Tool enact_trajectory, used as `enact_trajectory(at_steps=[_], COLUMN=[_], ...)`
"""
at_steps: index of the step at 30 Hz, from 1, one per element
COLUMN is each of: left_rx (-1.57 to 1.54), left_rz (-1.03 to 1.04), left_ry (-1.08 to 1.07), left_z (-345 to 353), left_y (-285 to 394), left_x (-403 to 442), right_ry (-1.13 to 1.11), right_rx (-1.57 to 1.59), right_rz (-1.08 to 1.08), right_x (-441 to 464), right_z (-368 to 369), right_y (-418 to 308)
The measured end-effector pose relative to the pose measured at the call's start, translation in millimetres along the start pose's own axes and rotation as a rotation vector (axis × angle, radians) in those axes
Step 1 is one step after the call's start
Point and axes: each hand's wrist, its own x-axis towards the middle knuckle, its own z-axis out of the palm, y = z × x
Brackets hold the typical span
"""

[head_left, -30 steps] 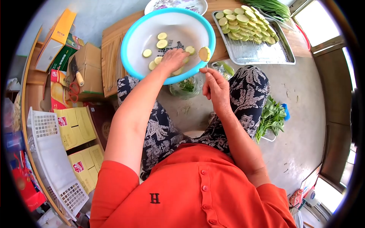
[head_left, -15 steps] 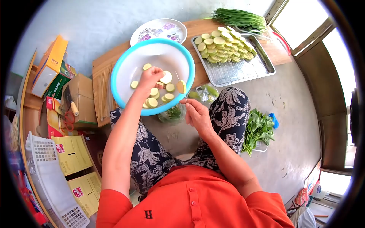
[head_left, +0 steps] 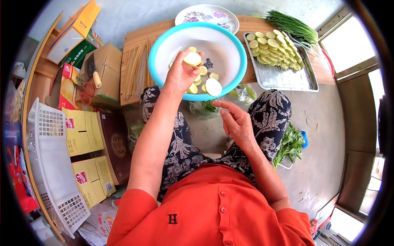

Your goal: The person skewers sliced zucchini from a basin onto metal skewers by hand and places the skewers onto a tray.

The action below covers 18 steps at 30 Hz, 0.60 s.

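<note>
My left hand is raised over the bowl, its fingers closed around a pale round vegetable slice with a thin green rim, like zucchini. Below and to the right, my right hand pinches the lower end of a thin skewer. One slice is threaded on that skewer, whose upper end points into the bowl. Several loose slices lie inside the white bowl with a blue rim, partly hidden behind my left hand.
Bare skewers lie on the wooden board left of the bowl. A metal tray at right holds stacked skewered slices, with green chives behind. A floral plate stands behind the bowl. Leafy greens sit beside my knee.
My left hand has come up from inside the bowl with a slice in its fingers. The skewer's slice now shows its flat face. The whole view has shifted.
</note>
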Motion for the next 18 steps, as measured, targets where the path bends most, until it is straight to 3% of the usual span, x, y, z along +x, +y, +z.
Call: enact_trajectory(at_steps=[10,18], left_rx=[0.046,0.012], left_rz=[0.019,0.002], left_ry=[0.113,0.068], left_z=[0,2], left_y=[-5,-5], left_x=[-1,-3], right_ry=[-0.004,-0.009], right_rx=[-0.036,-0.015], right_rz=[0.018,0.037], right_x=[4,8], right_z=[16,18], right_y=[-3,-4])
